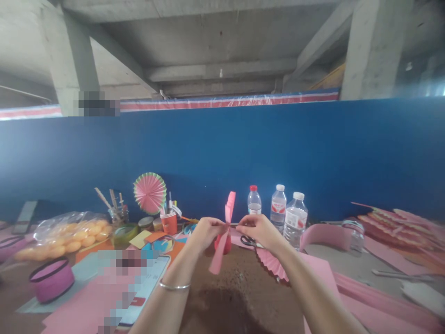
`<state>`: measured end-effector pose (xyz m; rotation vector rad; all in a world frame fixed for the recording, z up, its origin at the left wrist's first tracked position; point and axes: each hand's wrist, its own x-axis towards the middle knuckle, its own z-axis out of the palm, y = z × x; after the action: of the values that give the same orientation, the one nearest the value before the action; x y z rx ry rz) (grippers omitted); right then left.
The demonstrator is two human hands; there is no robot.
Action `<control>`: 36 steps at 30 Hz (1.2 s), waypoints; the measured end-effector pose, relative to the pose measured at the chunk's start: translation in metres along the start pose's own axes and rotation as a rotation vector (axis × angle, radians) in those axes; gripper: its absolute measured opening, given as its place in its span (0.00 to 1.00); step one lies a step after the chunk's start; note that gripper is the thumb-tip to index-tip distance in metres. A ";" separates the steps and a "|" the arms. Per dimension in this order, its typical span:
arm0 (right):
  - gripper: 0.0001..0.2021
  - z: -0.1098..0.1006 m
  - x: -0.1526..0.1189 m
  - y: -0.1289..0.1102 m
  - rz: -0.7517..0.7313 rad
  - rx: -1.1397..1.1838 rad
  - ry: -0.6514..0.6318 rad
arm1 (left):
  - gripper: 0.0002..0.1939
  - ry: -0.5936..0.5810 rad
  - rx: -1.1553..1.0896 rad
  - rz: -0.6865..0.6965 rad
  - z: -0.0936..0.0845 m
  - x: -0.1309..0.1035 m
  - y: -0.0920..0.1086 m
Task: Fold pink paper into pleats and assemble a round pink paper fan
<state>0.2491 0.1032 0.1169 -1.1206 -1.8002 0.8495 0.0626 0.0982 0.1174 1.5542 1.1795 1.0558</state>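
Pinching the pink strip (228, 213) at its narrow waist, the left grip (208, 228) holds it raised over the counter (202, 297), one end standing up and the other hanging aslant; taking it by the middle presumably leaves both ends free. The right grip (259, 230) sits just beside that waist, thumb and fingers nearly meeting, perhaps to steady the same spot; I cannot tell whether anything thin lies between them. Behind the strip's lower end is a red object (227, 246), too covered to identify. Just below the right grip lie the scissors (247, 240), probably there for easy reach, near a pleated pink fan (273, 263). Beyond the right grip stand three bottles (278, 209), upright and apart from the strip, likely to clear the working spot. Left of the left grip, an orange cup (169, 224) gathers pens (170, 204), and past it stands a round fan (150, 192), its pleats fully spread.
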 end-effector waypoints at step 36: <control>0.15 0.043 0.004 0.005 -0.070 0.453 -0.007 | 0.12 0.074 0.024 0.131 0.002 0.001 0.004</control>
<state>0.2109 0.1033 0.0955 -0.7578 -1.5354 1.1478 0.0657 0.0983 0.1213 1.6417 1.1562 1.1974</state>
